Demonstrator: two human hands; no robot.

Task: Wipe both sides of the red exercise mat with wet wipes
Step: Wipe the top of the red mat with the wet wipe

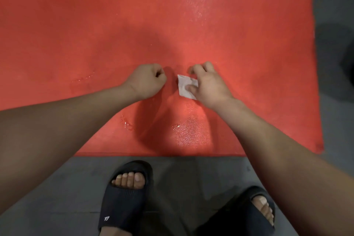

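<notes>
Mid-frame, my right hand (207, 84) pinches the wipe (184, 84) on the mat (76, 25), which fills the upper frame, while my left hand (147, 80), clenched and empty, sits just beside it, likely bracing my lean.

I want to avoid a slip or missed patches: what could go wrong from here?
1. The wet patch near the front edge of the red mat shines just ahead of the black slides; a foot placed there could slip.
2. The wet wipe pinched in the right hand is small and folded, so it covers little per stroke. The duller left part of the mat may get skipped.
</notes>
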